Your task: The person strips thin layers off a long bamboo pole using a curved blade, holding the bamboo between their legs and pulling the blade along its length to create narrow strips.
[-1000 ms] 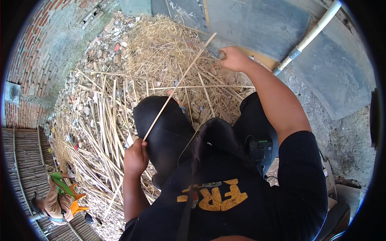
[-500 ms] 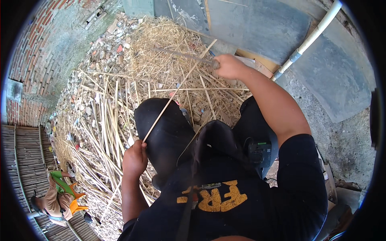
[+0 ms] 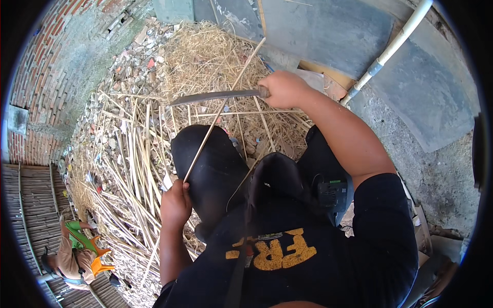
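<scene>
In my left hand (image 3: 175,204), closed beside my left knee, is the near end of a long thin bamboo strip (image 3: 207,137). The strip slants away up and to the right, past the knee. My right hand (image 3: 285,89) grips the handle of a machete (image 3: 210,96), whose long dark blade points left. The blade crosses the strip beyond the knee; I cannot tell whether the two touch. Dry shavings (image 3: 205,56) lie heaped on the ground beyond the blade.
Many bamboo strips (image 3: 134,169) lie over the rubble at left. Grey panels (image 3: 328,38) and a pale pipe (image 3: 398,51) stand at the far right. A brick wall (image 3: 43,66) rises at left. Another person (image 3: 69,264) sits on an orange chair (image 3: 101,264) at lower left.
The machete has come nearer along the strip, its blade now almost level. My right hand has moved slightly left, and the strip's far end has shifted left and away.
</scene>
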`<action>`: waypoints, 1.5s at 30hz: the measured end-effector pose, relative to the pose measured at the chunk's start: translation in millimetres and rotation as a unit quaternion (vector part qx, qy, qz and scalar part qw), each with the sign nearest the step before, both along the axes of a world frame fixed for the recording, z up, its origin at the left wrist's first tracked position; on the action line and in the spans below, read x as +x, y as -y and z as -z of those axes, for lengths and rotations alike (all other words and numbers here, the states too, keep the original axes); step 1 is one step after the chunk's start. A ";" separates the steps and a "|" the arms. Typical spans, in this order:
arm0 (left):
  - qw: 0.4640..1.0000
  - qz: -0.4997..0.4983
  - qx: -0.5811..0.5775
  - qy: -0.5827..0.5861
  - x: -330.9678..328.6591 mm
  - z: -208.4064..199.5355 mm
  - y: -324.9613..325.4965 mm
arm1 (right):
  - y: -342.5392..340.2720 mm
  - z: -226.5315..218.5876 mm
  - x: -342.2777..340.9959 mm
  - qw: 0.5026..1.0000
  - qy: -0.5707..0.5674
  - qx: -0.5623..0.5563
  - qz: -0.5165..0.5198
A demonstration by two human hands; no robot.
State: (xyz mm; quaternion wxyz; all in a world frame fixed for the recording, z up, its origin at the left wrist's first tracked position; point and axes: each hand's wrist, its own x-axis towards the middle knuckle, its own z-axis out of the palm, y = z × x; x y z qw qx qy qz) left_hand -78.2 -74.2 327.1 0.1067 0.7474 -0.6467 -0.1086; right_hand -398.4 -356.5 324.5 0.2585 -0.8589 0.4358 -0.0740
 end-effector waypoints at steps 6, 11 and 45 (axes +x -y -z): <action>0.997 0.013 -0.014 0.072 -1.8 -5.3 5.0 | 32.2 15.9 -29.0 0.996 0.001 0.005 0.087; 0.997 0.016 -0.019 0.070 1.3 1.7 -1.7 | 12.7 6.9 -10.4 0.997 -0.071 0.030 -0.006; 0.990 0.029 -0.051 0.125 6.0 5.7 2.4 | 10.0 1.6 -21.0 0.994 -0.101 0.033 -0.001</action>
